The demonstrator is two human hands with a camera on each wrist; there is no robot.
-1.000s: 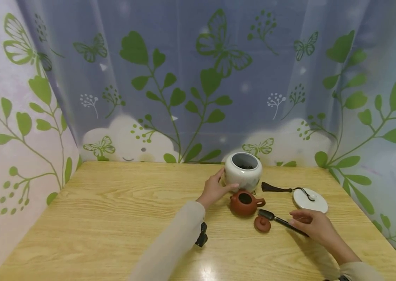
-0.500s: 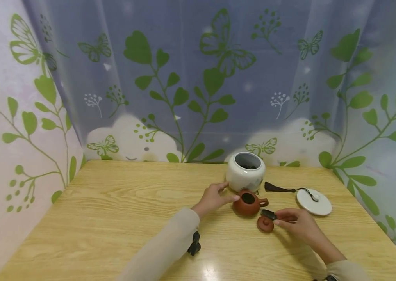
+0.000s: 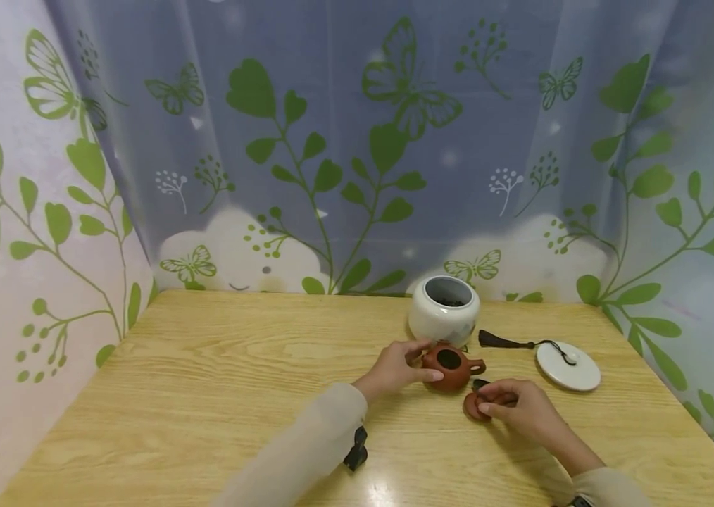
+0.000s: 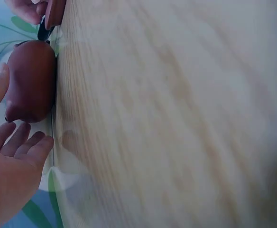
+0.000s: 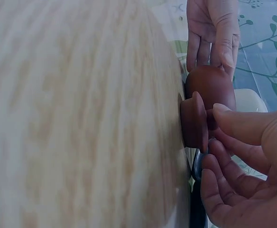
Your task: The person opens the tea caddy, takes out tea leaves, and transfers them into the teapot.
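A reddish-brown clay teapot (image 3: 456,378) stands uncovered on the table, its handle pointing right. My left hand (image 3: 393,367) is at its spout side, thumb and fingers spread around that end; the left wrist view shows the fingers extended beside the teapot (image 4: 32,78). Close to the teapot's front right lies its small clay lid (image 3: 474,407), flat with the knob up. With thumb and forefinger my right hand (image 3: 524,412) pinches the knob of the lid (image 5: 193,122). Underneath that hand is a black tea scoop (image 3: 480,384), mostly hidden.
Behind the teapot stands a white porcelain jar (image 3: 429,315) with dark contents. Its white lid (image 3: 566,377) lies at the right, with a dark tassel (image 3: 501,341) tied to the knob. Patterned curtains border the wooden table (image 3: 236,366) at the back and sides.
My right hand has come left from above the scoop's handle to the teapot lid. My left hand has shifted from the jar's side to the teapot's spout end.
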